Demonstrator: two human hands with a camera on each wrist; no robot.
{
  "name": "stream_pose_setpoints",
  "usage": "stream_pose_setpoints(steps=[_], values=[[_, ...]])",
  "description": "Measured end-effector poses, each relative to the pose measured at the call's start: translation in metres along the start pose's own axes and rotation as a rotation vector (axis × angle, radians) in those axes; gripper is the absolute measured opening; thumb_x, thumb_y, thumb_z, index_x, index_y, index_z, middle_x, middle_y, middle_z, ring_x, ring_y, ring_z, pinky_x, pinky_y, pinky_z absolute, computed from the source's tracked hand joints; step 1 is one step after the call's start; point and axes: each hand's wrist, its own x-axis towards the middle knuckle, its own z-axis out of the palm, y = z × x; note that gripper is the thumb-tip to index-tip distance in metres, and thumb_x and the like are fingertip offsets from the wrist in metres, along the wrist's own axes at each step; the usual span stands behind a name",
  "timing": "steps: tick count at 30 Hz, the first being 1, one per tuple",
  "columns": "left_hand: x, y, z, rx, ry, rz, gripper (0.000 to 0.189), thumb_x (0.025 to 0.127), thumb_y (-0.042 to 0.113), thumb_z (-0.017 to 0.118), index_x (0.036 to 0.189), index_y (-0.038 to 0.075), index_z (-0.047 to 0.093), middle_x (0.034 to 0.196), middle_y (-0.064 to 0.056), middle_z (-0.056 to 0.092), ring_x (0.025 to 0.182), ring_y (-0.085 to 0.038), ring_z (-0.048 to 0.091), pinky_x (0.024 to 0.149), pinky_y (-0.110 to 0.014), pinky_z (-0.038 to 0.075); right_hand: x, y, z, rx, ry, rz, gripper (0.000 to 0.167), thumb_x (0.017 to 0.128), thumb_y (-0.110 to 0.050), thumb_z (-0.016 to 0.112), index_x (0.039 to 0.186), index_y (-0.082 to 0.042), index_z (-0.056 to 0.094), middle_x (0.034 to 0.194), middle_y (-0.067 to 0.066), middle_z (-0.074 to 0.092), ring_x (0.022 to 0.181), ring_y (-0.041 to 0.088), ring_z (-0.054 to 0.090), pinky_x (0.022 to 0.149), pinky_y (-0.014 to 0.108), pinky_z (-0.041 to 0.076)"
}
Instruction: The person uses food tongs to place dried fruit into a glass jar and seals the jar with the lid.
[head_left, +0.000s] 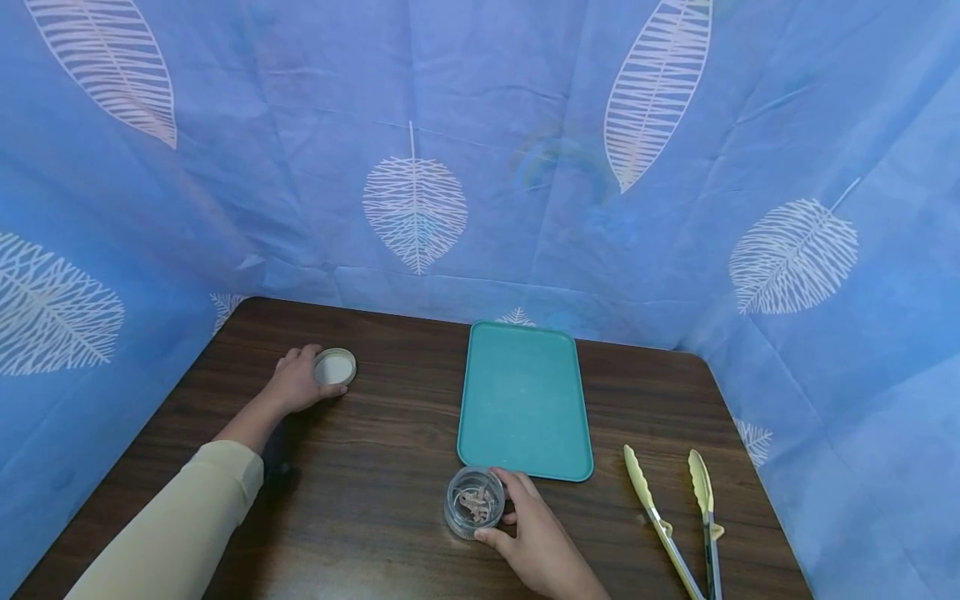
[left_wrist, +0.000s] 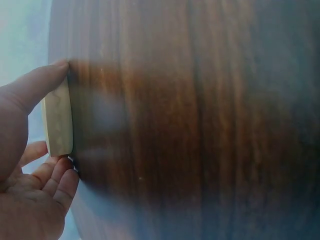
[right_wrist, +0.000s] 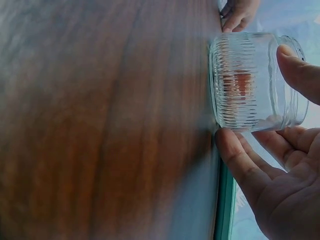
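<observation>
At the table's far left, my left hand [head_left: 296, 383] holds a round jar lid [head_left: 335, 367] by its edges, its pale inner side facing up. In the left wrist view, the thumb and fingers span the lid's rim [left_wrist: 59, 122], close to the tabletop. My right hand [head_left: 538, 533] grips an uncapped glass jar [right_wrist: 260, 82] from the right side, thumb near the mouth and fingers along the wall. The jar stands upright on the table, with small brownish pieces [head_left: 477, 502] in its bottom. Ridges run around its lower wall.
A teal rectangular tray [head_left: 525, 400] lies just beyond the jar. To the right rest tongs [head_left: 663, 533] with pale yellow scalloped tips, their arms spread. The dark wood table [head_left: 360, 517] ends at a blue leaf-patterned cloth [head_left: 495, 208] behind and at both sides.
</observation>
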Motion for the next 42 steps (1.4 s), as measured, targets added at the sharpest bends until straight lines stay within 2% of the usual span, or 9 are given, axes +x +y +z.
stream_pose_setpoints(steps=[10, 17, 24, 34, 42], values=[[-0.006, -0.004, -0.002, -0.045, 0.007, -0.009, 0.097, 0.095, 0.043, 0.084, 0.161, -0.009, 0.035, 0.153, -0.041, 0.041, 0.137, -0.059, 0.045, 0.106, -0.071, 0.049, 0.000, 0.000, 0.002, 0.002, 0.012, -0.027, 0.083, 0.093, -0.028, 0.087, 0.162, -0.012, 0.043, 0.148, 0.011, 0.055, 0.114, 0.023, 0.065, 0.088, 0.030, 0.059], [-0.012, -0.009, -0.004, -0.074, 0.000, 0.001, 0.095, 0.095, 0.042, 0.084, 0.159, -0.009, 0.035, 0.150, -0.040, 0.041, 0.133, -0.057, 0.047, 0.104, -0.071, 0.050, -0.001, -0.001, 0.003, 0.023, 0.010, -0.013, 0.085, 0.093, -0.028, 0.088, 0.163, -0.014, 0.042, 0.149, 0.011, 0.054, 0.113, 0.021, 0.064, 0.087, 0.030, 0.059], [-0.020, -0.010, -0.001, -0.109, 0.031, 0.004, 0.095, 0.094, 0.038, 0.085, 0.158, -0.009, 0.033, 0.150, -0.039, 0.036, 0.132, -0.058, 0.047, 0.101, -0.071, 0.052, 0.000, 0.000, 0.003, 0.042, 0.000, -0.001, 0.086, 0.093, -0.028, 0.088, 0.163, -0.012, 0.041, 0.148, 0.012, 0.053, 0.115, 0.024, 0.064, 0.088, 0.030, 0.059], [-0.044, -0.008, 0.007, -0.136, 0.075, 0.004, 0.098, 0.093, 0.032, 0.086, 0.159, -0.012, 0.028, 0.155, -0.042, 0.030, 0.136, -0.060, 0.047, 0.102, -0.073, 0.052, 0.001, 0.002, 0.003, 0.042, -0.015, 0.024, 0.085, 0.094, -0.028, 0.087, 0.163, -0.012, 0.040, 0.148, 0.013, 0.052, 0.115, 0.023, 0.064, 0.088, 0.030, 0.059], [-0.069, 0.009, 0.010, -0.182, 0.089, 0.036, 0.097, 0.093, 0.026, 0.087, 0.159, -0.011, 0.027, 0.156, -0.042, 0.029, 0.137, -0.061, 0.047, 0.102, -0.072, 0.053, 0.000, 0.002, 0.001, 0.053, 0.000, 0.002, 0.086, 0.094, -0.028, 0.086, 0.164, -0.011, 0.039, 0.150, 0.014, 0.050, 0.120, 0.026, 0.063, 0.090, 0.028, 0.059]])
